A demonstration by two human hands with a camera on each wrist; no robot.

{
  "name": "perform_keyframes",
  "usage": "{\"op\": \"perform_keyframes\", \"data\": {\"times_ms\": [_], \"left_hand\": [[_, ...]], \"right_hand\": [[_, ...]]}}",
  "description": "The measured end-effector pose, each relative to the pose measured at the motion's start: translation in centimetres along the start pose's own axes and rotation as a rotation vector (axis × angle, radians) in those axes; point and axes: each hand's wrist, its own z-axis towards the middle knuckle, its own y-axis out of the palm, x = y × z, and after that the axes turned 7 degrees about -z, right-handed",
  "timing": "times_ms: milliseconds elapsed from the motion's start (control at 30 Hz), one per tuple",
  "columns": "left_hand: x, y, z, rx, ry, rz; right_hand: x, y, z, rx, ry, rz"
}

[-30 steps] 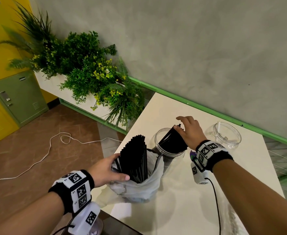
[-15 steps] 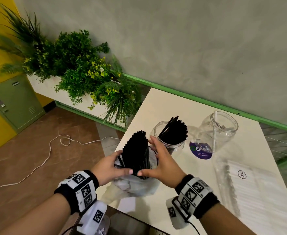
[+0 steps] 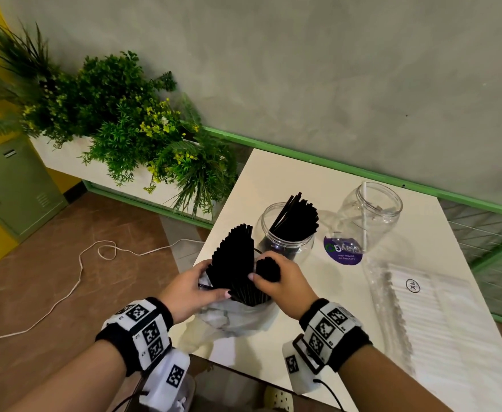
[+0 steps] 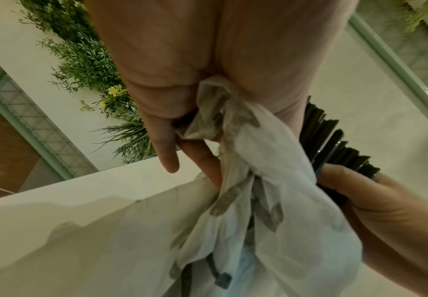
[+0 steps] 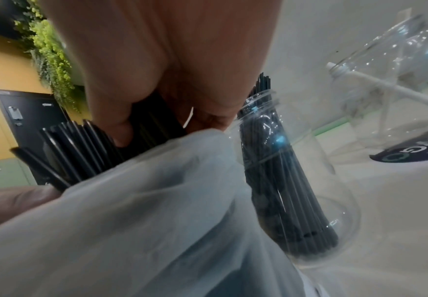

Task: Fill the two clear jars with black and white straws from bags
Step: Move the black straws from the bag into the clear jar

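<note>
A white plastic bag of black straws stands at the table's near left corner. My left hand grips the bag's bunched rim and steadies the fanned straws. My right hand is curled round a small bunch of black straws at the bag's right side, fingers wrapped on them. Just behind stands a clear jar holding black straws. To its right a second clear jar holds one white straw.
A flat clear bag of white straws lies on the table at the right. A purple round label sits by the second jar's base. A planter with green plants stands left of the table. A white cable runs across the floor.
My right hand left the jar of black straws, came back to the bag and closed round a small bunch of straws there. The left hand kept holding the bag.
</note>
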Motion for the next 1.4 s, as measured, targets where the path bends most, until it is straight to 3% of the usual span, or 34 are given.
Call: {"op": "perform_keyframes", "data": {"times_ms": [233, 367, 567, 867, 1067, 1400], "left_hand": [[0.2, 0.0, 0.1, -0.006, -0.010, 0.013], [0.2, -0.1, 0.4, -0.010, -0.001, 0.027], [-0.2, -0.7, 0.5, -0.024, 0.022, 0.113], [-0.1, -0.9, 0.7, -0.030, 0.047, 0.089], [0.1, -0.9, 0.4, -0.029, 0.049, 0.085], [0.5, -1.0, 0.4, -0.028, 0.024, 0.028]], "right_hand": [[-2.4, -1.9, 0.5, 0.212, -0.041, 0.318], [-4.4, -2.9, 1.3, 0.352, -0.095, 0.340], [-7.1, -4.6, 3.2, 0.385, -0.172, 0.197], [-12.1, -9.1, 5.4, 0.326, -0.253, 0.332], [-11.3, -10.4, 5.8, 0.391, -0.196, 0.349], [-9.5, -12.3, 5.4, 0.792, -0.216, 0.424]]}}
